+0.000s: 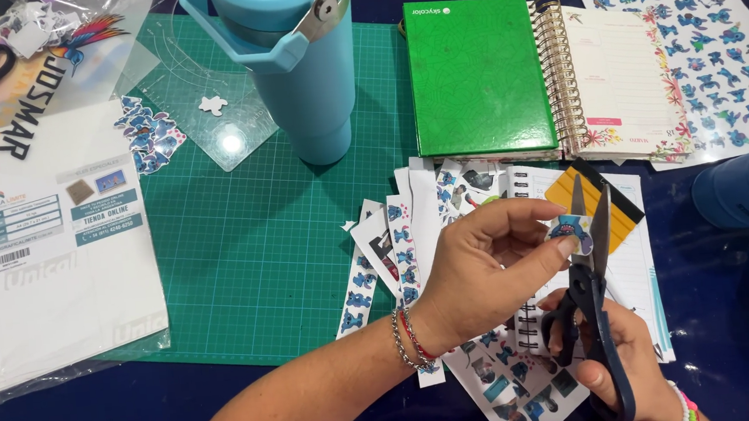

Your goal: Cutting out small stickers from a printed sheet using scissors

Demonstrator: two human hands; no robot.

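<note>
Here the left hand (477, 265) pinches a small blue cartoon sticker (571, 231) between thumb and fingertips, above the cut strips (403, 253) on the surface. The right hand (613, 352), fingers through the handles, holds dark scissors (596, 282) upright with blades parted around the sticker's edge. Trimming appears midway; turning the sticker into the blades seems required.

A craft workspace: green cutting mat (253, 247), sticker sheets (728, 58), scissors (597, 300).

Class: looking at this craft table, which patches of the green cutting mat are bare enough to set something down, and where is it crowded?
The green cutting mat is bare between the white package, blue tumbler and sticker strips. It is crowded around both hands.
</note>
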